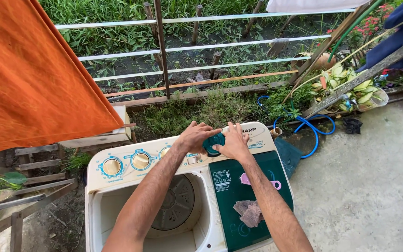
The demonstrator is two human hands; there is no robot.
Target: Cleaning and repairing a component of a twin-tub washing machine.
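My forearms stretch out from the bottom edge over a cream twin-tub washing machine (117, 186), whose left tub (176, 203) stands open with its grey ribbed disc showing at the bottom. To the far left an orange cloth (29, 74) hangs over the scene, with weathered wooden planks (33, 163) below it. Along the machine's control panel sit round yellowish dials (127, 162) ringed in blue. My left hand (196, 136) curls its fingers over the top of a teal round cap (213, 143) at the back of the panel, and my right hand (234, 142) grips the same cap from the other side, so both hands are closed around it. Below my right arm the dark green lid (239, 219) of the second tub lies shut, carrying a pink handled tool (253, 179) and a brownish rag (249, 213). Further right, a blue hose (316, 128) loops on the concrete floor (364, 186) beside leafy plants (346, 86), under a fence of thin rails (201, 46).
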